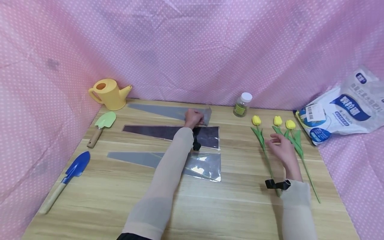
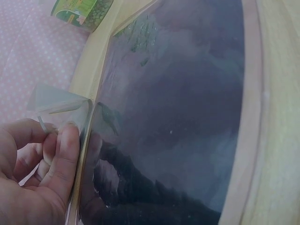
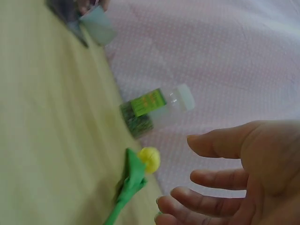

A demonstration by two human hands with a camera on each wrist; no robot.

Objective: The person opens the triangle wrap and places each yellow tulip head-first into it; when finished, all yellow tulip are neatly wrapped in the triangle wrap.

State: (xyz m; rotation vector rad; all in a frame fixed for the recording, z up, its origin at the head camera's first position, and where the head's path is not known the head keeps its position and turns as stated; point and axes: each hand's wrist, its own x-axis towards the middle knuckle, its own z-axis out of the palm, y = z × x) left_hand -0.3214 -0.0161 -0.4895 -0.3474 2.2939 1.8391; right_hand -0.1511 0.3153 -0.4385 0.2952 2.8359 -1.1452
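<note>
Translucent, smooth plastic sleeve (image 1: 162,111), tapered, lies with long axis crosswise near the back of the table (image 1: 240,206), tip left; left hand (image 1: 193,118) pinches its wide end. Right hand's (image 1: 283,148) grip is wide.

My head feed is bright, with white glare on the clear sleeve (image 1: 207,163) between five and six o'clock. My left-wrist feed carries cloudy reflections on the dark sleeve (image 2: 178,93); my right-wrist feed blurs toward eleven o'clock.
</note>
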